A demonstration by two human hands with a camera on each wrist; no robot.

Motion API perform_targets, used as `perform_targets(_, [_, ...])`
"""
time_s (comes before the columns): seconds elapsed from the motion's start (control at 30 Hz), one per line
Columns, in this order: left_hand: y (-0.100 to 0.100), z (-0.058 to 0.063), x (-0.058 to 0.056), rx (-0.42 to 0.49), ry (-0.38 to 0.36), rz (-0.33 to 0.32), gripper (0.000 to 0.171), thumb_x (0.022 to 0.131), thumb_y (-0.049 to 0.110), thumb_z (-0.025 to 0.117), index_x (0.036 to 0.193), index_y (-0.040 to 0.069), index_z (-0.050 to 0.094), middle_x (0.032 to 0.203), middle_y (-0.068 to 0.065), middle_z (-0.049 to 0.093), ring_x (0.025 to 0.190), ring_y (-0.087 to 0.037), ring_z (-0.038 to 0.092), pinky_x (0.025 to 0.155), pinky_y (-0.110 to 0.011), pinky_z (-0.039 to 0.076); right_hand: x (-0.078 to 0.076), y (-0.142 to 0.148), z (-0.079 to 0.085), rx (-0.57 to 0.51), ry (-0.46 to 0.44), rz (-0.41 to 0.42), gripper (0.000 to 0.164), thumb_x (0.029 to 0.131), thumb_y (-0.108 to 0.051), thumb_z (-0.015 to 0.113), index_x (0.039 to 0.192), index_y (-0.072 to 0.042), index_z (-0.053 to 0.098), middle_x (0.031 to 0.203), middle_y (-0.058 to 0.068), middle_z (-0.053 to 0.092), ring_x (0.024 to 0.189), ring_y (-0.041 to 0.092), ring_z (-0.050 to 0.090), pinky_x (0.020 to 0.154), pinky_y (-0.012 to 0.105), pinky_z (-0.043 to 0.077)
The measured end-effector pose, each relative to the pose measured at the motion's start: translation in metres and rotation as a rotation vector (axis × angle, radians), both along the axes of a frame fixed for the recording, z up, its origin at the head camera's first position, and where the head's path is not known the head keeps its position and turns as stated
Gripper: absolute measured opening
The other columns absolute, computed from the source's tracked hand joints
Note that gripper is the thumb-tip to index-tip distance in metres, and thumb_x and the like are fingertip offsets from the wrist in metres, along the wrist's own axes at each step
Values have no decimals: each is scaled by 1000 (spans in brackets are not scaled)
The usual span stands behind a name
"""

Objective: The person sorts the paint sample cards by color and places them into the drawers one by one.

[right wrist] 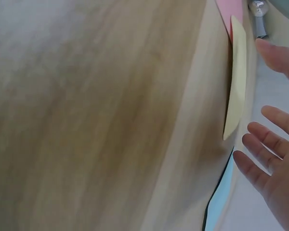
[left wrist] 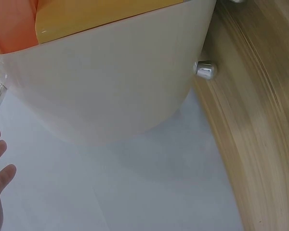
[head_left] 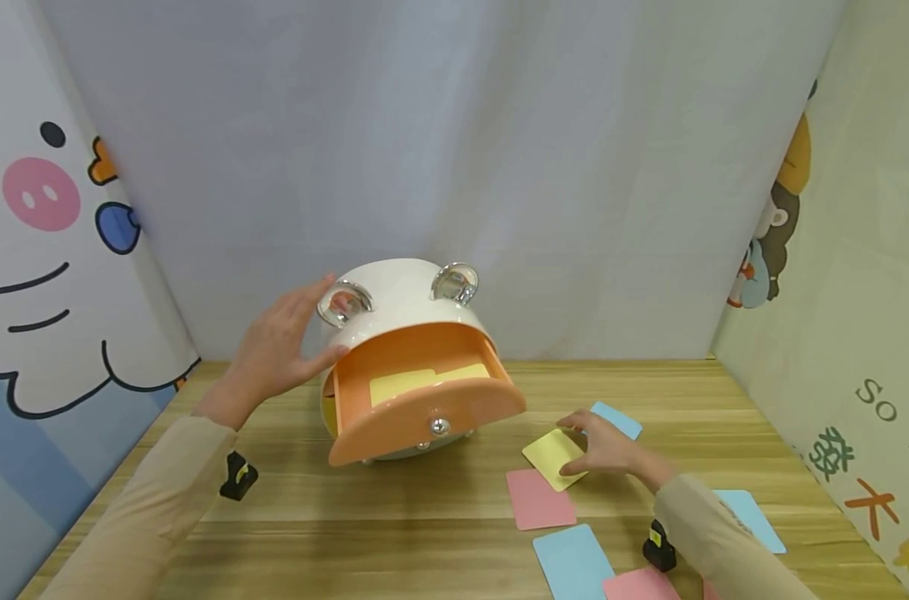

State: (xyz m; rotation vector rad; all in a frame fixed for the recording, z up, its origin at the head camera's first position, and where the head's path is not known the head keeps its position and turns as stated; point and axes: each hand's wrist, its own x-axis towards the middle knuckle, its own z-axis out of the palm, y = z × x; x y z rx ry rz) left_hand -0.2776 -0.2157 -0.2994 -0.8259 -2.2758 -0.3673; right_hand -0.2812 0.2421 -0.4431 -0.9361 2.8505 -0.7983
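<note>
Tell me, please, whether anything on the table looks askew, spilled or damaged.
Nothing looks spilled or damaged. Slightly untidy, though: the loose cards lie at mixed angles on the table, with the yellow card overlapping a pink card. The orange drawer stands open, which seems ordinary.

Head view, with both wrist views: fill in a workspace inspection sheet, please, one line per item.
Surface: wood-grain tabletop.
Job's things: white box, its orange drawer open with yellow cards inside; one loose yellow card on the tabletop.
Clutter: pink cards and blue cards lying nearby.
Grippers: left hand beside the box, contact unclear; right hand at the loose yellow card, fingers apart.
Cables: nothing seen.
Surroundings: pale backdrop, cartoon-printed panels at both sides.
</note>
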Motion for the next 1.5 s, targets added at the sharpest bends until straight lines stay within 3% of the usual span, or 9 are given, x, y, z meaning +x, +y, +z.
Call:
perform_targets(0.43, [-1, -1, 0, 9, 11, -3, 84, 83, 68, 36, 144, 12, 25, 134, -20, 43, 117, -38, 43, 90, -56, 39, -3, -6, -4, 6, -74, 8, 78, 59, -23, 83, 120, 11, 50, 117, 23, 52, 108, 39, 49, 90, 52, 40])
perform_targets(0.7, [-2, -2, 0, 5, 23, -1, 85, 83, 69, 35, 144, 10, 25, 133, -20, 43, 116, -38, 44, 89, -55, 39, -7, -9, -3, 50, -78, 52, 79, 57, -19, 84, 122, 9, 49, 110, 18, 52, 94, 26, 49, 77, 38, 43])
perform_targets(0.87, [-1, -2, 0, 7, 16, 0, 85, 83, 68, 36, 143, 9, 27, 134, -19, 43, 116, -37, 44, 89, -55, 40, -11, -12, -1, 68, -126, 63, 77, 58, -14, 84, 123, 8, 48, 105, 16, 48, 95, 29, 47, 76, 36, 44])
perform_targets(0.97, [-1, -2, 0, 6, 15, 1, 86, 83, 68, 36, 143, 8, 28, 135, -19, 42, 116, -38, 43, 90, -54, 39, -13, -12, 2, 67, -153, 55, 71, 60, -9, 83, 120, 9, 50, 102, 16, 48, 93, 29, 49, 74, 35, 45])
perform_targets(1.13, [0, -1, 0, 8, 18, -3, 86, 82, 69, 36, 142, 7, 29, 134, -20, 43, 116, -38, 43, 90, -55, 39, -15, -11, 6, 18, -182, 8, 57, 61, 2, 78, 110, 15, 53, 93, 15, 48, 76, 20, 44, 65, 29, 41])
perform_targets(1.3, [1, 0, 0, 2, 21, -4, 85, 83, 68, 37, 143, 10, 26, 134, -19, 43, 117, -38, 43, 90, -55, 39, -13, -6, 10, -35, -229, -28, 40, 64, 10, 72, 101, 14, 57, 88, 13, 52, 69, 17, 43, 60, 25, 39])
perform_targets(1.5, [0, 0, 0, 5, 14, -4, 85, 83, 68, 36, 142, 8, 28, 132, -21, 44, 116, -38, 43, 90, -55, 39, -14, 3, 22, -82, -262, 4, 25, 72, 13, 60, 97, 11, 60, 86, 12, 56, 71, 16, 45, 60, 24, 42])
